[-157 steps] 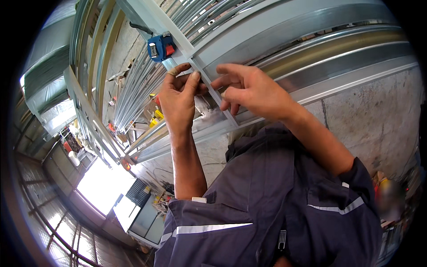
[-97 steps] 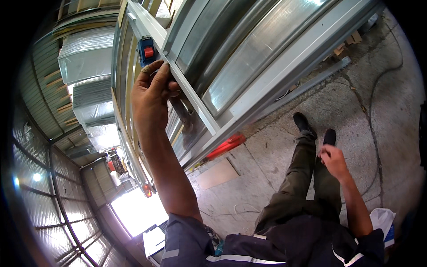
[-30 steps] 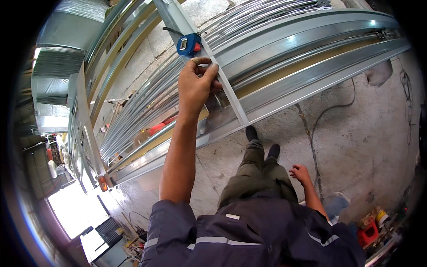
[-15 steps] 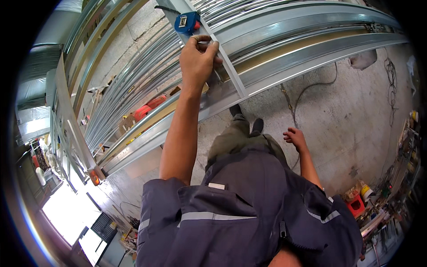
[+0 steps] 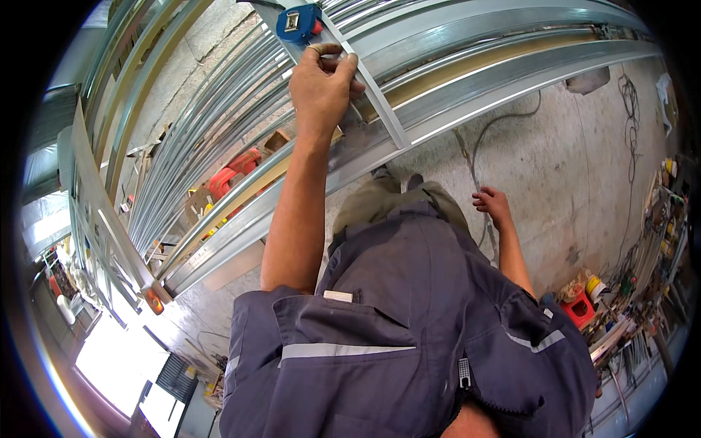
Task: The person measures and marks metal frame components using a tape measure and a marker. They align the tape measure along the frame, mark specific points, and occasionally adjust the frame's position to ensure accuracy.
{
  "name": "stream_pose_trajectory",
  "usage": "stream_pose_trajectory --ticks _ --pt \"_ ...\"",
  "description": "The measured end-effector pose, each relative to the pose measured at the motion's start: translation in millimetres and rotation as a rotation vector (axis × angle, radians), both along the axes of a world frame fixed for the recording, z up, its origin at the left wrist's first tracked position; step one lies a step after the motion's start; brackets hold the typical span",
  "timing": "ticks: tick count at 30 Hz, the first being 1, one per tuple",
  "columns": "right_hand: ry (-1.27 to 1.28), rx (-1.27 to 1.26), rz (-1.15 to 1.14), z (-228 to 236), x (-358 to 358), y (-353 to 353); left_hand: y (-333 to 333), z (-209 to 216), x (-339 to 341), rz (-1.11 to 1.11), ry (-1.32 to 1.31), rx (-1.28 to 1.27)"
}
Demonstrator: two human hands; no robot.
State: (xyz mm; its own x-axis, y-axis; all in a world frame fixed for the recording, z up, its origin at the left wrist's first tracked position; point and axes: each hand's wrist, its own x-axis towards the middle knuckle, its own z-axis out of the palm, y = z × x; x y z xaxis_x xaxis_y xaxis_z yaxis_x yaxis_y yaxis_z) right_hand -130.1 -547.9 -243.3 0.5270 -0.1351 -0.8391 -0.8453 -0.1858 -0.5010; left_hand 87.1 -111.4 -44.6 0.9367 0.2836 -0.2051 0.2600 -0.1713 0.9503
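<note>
My left hand [image 5: 320, 86] reaches out over the metal frame, its fingers curled and pressed together beside a flat grey metal crosspiece [image 5: 380, 109]. What those fingers hold, if anything, is hidden; a thin pale rod shows just below them. Just beyond the fingertips, a blue tape measure [image 5: 296, 25] with a red button rests on the crosspiece. Hanging low at my right side, away from the frame, my right hand [image 5: 493, 205] has loosely bent fingers that are apart, with nothing in them.
Long metal profiles [image 5: 197, 146] lie in a bundle beyond the frame's near rail [image 5: 475, 124]. A red object [image 5: 234, 171] shows between the rails. Dark hose [image 5: 504, 120] snakes over the concrete floor. At the right stand a red container [image 5: 578, 309] and a cluttered rack of tools and lengths.
The whole view has shifted slightly, and the frame, tape measure and left hand appear a little higher and farther left. Both hands keep much the same pose.
</note>
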Motion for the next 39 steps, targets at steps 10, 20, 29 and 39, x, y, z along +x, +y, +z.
stream_pose_trajectory --ticks 10,20,29,39 --pt "-0.372 0.133 0.259 151 113 75 -2 5 -3 0.029 0.023 -0.031" --pt "-1.103 -0.023 0.835 214 251 221 -7 3 -1 0.091 0.015 -0.073" --pt "-1.043 -0.124 0.911 201 244 248 -13 4 -2 0.185 -0.030 -0.081" --pt "-1.073 -0.125 0.837 199 232 259 -31 -3 -5 0.307 -0.189 0.112"
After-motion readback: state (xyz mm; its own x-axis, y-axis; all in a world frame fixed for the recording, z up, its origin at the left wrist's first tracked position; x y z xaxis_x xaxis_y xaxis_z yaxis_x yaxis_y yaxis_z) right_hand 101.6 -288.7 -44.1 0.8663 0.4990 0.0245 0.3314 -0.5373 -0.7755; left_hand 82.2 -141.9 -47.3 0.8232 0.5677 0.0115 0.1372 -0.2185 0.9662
